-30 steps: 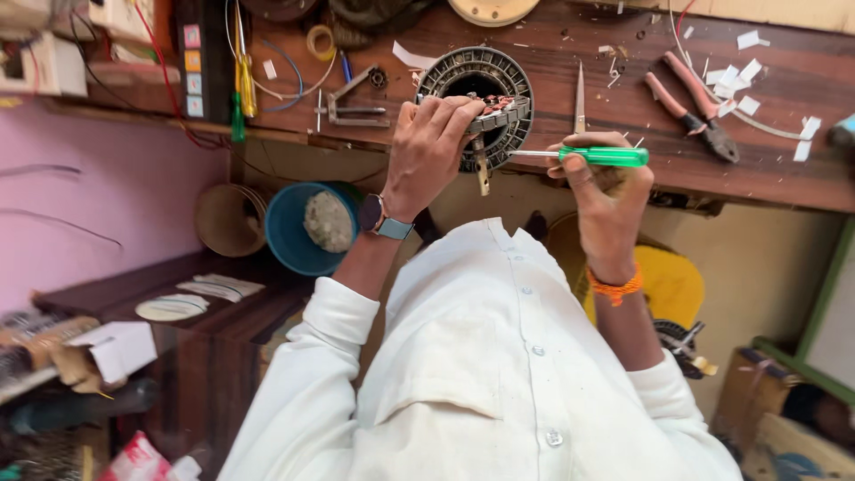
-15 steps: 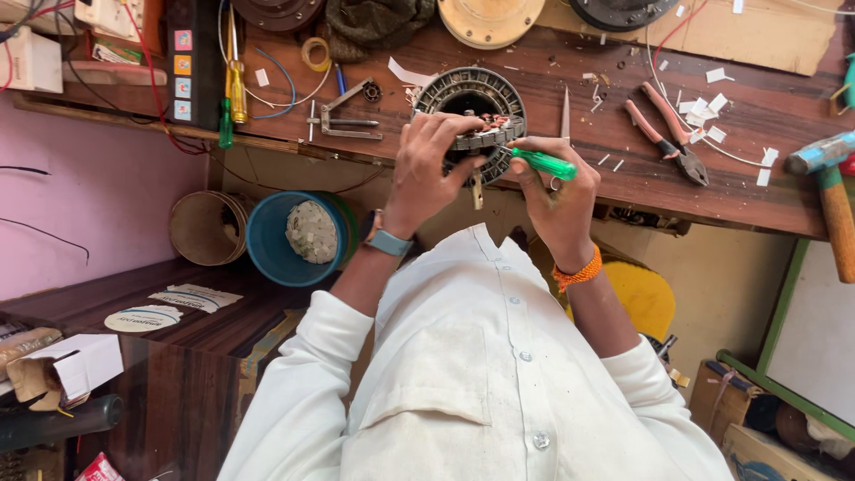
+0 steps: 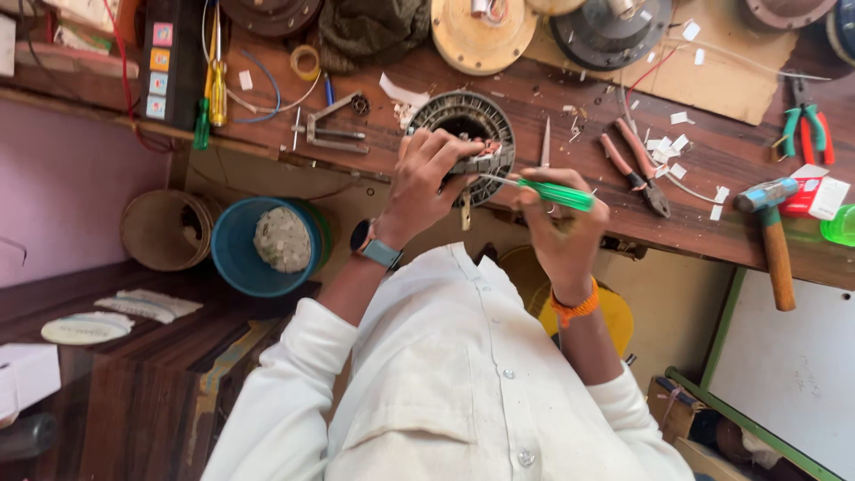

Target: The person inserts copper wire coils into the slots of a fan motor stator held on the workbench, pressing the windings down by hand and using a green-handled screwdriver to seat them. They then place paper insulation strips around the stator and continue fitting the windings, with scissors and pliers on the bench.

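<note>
A round ribbed motor stator [image 3: 463,134] lies at the upper middle of the frame, right at the near edge of the wooden workbench [image 3: 730,169]. The left hand [image 3: 427,183] curls its fingers over the ring's lower rim, gripping it firmly. The right hand [image 3: 557,223], just to the right, is closed tight around a green-handled screwdriver [image 3: 543,190] whose thin shaft points left into the ring's slots. The work in hand looks like prying or tucking at the slots; the next bit probably calls for a steady hold on the ring and small, controlled pushes of the tip.

Room is tight: the ring sits on the bench edge, with pliers [image 3: 632,165] close to the right and a hammer [image 3: 770,232] hanging over the edge farther right. A blue bucket [image 3: 236,249] stands below at centre left.
</note>
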`<move>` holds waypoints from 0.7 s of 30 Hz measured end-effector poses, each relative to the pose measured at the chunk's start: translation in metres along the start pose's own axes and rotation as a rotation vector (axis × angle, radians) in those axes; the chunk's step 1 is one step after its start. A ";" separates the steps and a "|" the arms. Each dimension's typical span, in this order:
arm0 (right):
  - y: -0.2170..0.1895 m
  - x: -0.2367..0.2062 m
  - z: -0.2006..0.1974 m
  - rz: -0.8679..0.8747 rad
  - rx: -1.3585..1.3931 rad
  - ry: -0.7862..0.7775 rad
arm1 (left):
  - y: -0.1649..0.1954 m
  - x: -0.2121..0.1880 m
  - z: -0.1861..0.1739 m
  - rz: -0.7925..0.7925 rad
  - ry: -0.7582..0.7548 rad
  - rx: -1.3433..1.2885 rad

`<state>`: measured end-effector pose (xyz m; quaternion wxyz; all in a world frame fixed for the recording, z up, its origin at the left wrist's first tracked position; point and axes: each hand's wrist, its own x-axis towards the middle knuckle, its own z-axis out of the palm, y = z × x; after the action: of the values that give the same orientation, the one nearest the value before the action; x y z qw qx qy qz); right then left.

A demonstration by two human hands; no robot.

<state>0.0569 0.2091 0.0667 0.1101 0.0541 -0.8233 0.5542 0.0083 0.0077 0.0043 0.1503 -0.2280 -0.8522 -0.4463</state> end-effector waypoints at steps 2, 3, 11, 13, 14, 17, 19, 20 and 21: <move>-0.003 0.005 -0.008 0.132 0.170 0.087 | 0.001 0.003 -0.007 -0.002 -0.005 -0.115; -0.003 0.008 -0.010 0.157 0.202 0.082 | 0.003 0.004 -0.008 -0.026 0.001 -0.141; 0.009 0.035 -0.005 0.229 0.240 -0.037 | 0.005 0.010 -0.009 -0.109 0.053 -0.142; 0.011 0.040 -0.003 0.225 0.196 -0.070 | 0.003 0.011 -0.010 -0.120 0.046 -0.148; 0.011 0.043 -0.002 0.220 0.175 -0.087 | 0.002 0.012 -0.011 -0.124 0.044 -0.150; 0.008 0.049 -0.002 0.235 0.198 -0.135 | -0.001 0.015 -0.013 -0.115 0.045 -0.163; 0.005 0.052 -0.004 0.205 0.192 -0.164 | -0.003 0.016 -0.015 -0.121 0.041 -0.173; 0.003 0.054 -0.006 0.191 0.188 -0.177 | -0.004 0.017 -0.016 -0.123 0.037 -0.179; 0.001 0.055 -0.008 0.196 0.125 -0.182 | -0.005 0.017 -0.017 -0.129 0.034 -0.176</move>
<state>0.0041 0.2187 0.0819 -0.0231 0.0303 -0.7952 0.6052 -0.0080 -0.0045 0.0183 0.1151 -0.1772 -0.8199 -0.5320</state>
